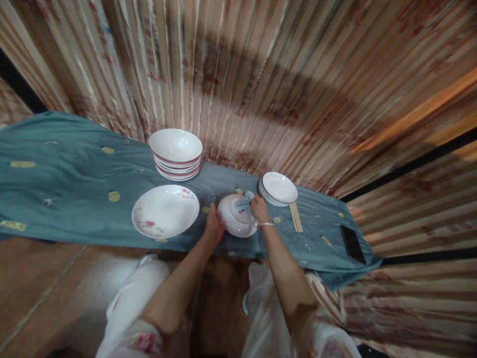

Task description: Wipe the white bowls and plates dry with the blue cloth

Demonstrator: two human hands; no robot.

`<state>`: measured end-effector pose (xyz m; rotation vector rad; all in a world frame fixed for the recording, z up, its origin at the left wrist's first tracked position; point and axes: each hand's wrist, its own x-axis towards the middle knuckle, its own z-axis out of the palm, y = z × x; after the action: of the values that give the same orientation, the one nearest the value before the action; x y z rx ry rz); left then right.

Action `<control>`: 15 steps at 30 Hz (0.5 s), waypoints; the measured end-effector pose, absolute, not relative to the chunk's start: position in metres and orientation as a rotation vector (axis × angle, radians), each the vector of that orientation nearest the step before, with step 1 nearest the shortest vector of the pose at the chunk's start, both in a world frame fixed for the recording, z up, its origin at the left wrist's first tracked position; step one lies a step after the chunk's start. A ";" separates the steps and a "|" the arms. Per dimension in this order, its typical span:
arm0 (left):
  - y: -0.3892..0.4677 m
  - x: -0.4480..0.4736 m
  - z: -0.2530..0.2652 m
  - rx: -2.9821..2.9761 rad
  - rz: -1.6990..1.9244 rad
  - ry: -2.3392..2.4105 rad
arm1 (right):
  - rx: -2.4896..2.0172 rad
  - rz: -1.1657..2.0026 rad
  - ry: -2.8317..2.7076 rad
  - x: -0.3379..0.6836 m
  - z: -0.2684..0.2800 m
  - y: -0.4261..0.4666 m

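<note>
A round white bowl [231,226] with a small floral print is held low over the near edge of the table; its ringed base seems to face up. Around its left side wraps my left hand [214,224], thumb pointing up and the fingers partly hidden. My right hand [260,210], with a bracelet at the wrist, is closed on a light blue cloth [246,199] pressed against the bowl's upper right. Left of the bowl lies a large white plate [166,211] with red flowers.
A stack of white red-rimmed bowls [177,149] stands behind the plate. Small dark-rimmed dishes [279,188] are stacked to the right, beside wooden chopsticks [295,218]. A black phone [352,243] lies near the right end of the green tablecloth [74,184]. A pleated curtain [238,74] hangs behind.
</note>
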<state>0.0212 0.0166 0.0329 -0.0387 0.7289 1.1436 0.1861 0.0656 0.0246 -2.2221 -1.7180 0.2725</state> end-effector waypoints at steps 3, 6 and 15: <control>0.018 0.023 0.026 -0.010 1.165 0.721 | -2.209 0.266 -1.642 0.190 0.020 0.055; 0.020 0.024 0.018 0.046 1.184 0.706 | -2.197 0.253 -1.567 0.193 0.015 0.042; 0.023 0.026 0.007 0.126 1.202 0.700 | -2.179 0.188 -1.395 0.179 -0.002 0.004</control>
<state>0.0262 0.0232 0.0066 0.1261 0.6996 1.2024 0.1791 0.0038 -0.0015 -2.1785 -1.3947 0.1878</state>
